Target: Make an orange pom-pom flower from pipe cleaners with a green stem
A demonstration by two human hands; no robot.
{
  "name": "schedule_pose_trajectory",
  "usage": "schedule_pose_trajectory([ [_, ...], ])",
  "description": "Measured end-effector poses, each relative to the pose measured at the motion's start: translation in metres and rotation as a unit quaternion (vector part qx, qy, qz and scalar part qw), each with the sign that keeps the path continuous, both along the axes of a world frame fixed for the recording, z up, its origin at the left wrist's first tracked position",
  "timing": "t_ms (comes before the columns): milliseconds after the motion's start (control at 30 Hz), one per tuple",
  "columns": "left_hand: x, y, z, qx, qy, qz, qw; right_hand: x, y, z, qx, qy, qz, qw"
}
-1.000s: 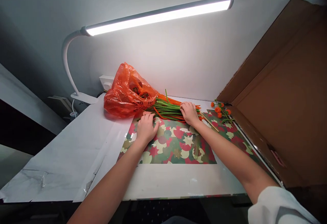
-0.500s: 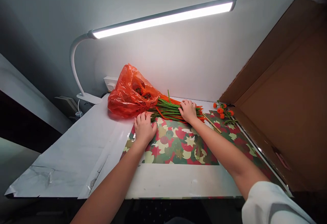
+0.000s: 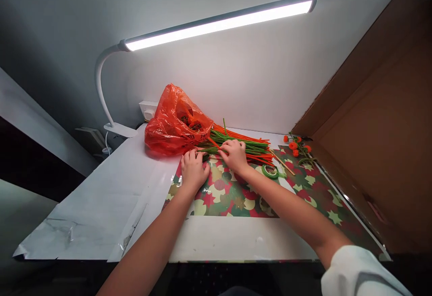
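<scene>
A bundle of green pipe cleaners [image 3: 248, 142] and orange pipe cleaners [image 3: 259, 157] sticks out of a red plastic bag [image 3: 168, 129]. My right hand [image 3: 234, 155] lies over the near side of the bundle, fingertips closed on an orange pipe cleaner [image 3: 213, 142] close to the bag's mouth. My left hand [image 3: 194, 170] rests at the bag's lower right edge, thumb apart from the bent fingers. Something dark green shows beside its fingertips, too small to name. A roll of green tape [image 3: 270, 171] lies under the bundle's right end.
A thin wooden stick [image 3: 282, 163] and a sprig of orange flowers [image 3: 295, 146] lie at the right. Beyond them a cardboard box [image 3: 364, 120] stands open. The lamp [image 3: 219, 21] reaches over the patterned sheet [image 3: 232, 197] on the white-covered table [image 3: 87, 215].
My right hand has moved left and nearer from the bundle's right end towards the bag, uncovering the tape roll. The left hand stays by the bag. The view has shifted slightly.
</scene>
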State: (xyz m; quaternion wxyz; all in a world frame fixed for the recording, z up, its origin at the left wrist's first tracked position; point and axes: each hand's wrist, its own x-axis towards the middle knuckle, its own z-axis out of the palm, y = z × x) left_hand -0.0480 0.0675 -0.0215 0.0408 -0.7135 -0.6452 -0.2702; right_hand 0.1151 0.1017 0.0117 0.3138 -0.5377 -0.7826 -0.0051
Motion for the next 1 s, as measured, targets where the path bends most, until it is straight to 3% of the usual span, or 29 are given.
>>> schedule_pose_trajectory([
  [200,0.003,-0.001,0.002,0.002,-0.013,-0.009,1.0,0.042,0.0,0.052,0.053,0.193,-0.055,0.978],
  [333,0.005,-0.004,0.003,0.007,-0.025,-0.014,1.0,0.056,0.01,0.071,0.046,0.273,-0.057,0.959],
  [633,0.01,-0.007,0.002,0.002,-0.034,-0.059,0.998,0.056,0.035,0.08,0.021,0.35,-0.046,0.935],
  [867,0.009,-0.004,-0.003,-0.029,-0.026,-0.1,0.994,0.038,0.036,0.066,-0.083,0.38,0.062,0.919],
  [1000,0.008,-0.003,-0.005,-0.038,-0.019,-0.089,0.995,0.037,0.031,0.081,-0.06,0.421,0.08,0.902],
])
